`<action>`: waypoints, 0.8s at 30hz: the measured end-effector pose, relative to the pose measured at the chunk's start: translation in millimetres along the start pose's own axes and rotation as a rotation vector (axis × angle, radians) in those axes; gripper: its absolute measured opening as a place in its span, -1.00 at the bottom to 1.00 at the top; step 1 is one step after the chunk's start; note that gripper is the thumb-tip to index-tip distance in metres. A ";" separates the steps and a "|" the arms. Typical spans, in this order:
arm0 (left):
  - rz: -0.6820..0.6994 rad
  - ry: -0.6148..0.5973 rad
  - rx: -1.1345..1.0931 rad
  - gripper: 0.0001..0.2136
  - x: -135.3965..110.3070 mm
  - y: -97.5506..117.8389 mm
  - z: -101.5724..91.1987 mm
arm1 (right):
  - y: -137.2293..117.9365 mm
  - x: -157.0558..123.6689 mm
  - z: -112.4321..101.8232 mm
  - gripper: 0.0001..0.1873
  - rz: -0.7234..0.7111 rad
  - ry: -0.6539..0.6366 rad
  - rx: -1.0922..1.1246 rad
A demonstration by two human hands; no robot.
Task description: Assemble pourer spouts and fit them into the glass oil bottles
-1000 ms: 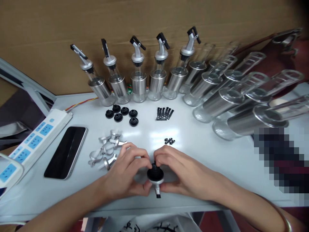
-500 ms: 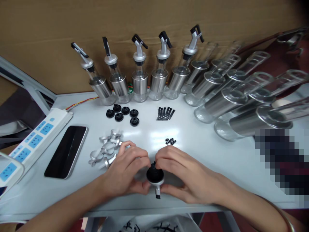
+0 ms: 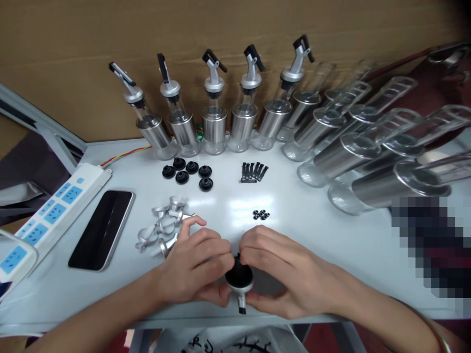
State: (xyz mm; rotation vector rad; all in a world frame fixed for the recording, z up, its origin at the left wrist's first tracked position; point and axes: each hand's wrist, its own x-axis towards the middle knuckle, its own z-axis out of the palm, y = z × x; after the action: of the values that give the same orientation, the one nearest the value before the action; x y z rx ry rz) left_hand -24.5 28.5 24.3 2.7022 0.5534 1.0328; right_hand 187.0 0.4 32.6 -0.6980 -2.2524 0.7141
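Between both hands, near the table's front edge, is a silver pourer spout (image 3: 241,290) with a black stopper (image 3: 239,275) seated in its wide end. Its black-tipped nozzle points toward me. My left hand (image 3: 198,264) grips it from the left, thumb below and fingers on the stopper, the index finger raised. From the right, my right hand (image 3: 283,272) pinches the stopper's edge with its fingertips, thumb by the nozzle. Silver spout bodies (image 3: 164,225) lie beside my left hand. Small black rings (image 3: 261,214) sit just beyond my right hand.
Black stoppers (image 3: 182,177) and black levers (image 3: 253,171) lie farther back. Bottles with pourers (image 3: 214,125) line the cardboard wall; bottles without pourers (image 3: 346,152) stand at right. A phone (image 3: 102,230) and a power strip (image 3: 47,220) lie at left.
Both hands and the pourer spout have shifted slightly down toward me. The left fingers have moved further over the stopper, and the left index finger is lifted more.
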 end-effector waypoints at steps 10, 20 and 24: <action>0.004 -0.024 -0.019 -0.90 -0.6 3.5 0.0 | -1.6 -2.4 1.4 -0.89 -0.038 0.026 -0.023; 0.018 -0.026 -0.024 -0.94 -1.8 3.9 0.8 | -0.5 -1.4 1.4 -0.91 -0.046 0.024 -0.018; -0.059 0.010 -0.091 -0.98 -6.3 2.5 3.7 | 0.0 -0.3 1.8 -0.88 -0.021 0.046 0.066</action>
State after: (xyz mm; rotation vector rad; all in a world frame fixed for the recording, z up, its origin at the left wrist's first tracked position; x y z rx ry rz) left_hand -25.6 23.4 18.6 2.5876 0.5707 1.0306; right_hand 185.9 -0.3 31.4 -0.6519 -2.1812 0.7506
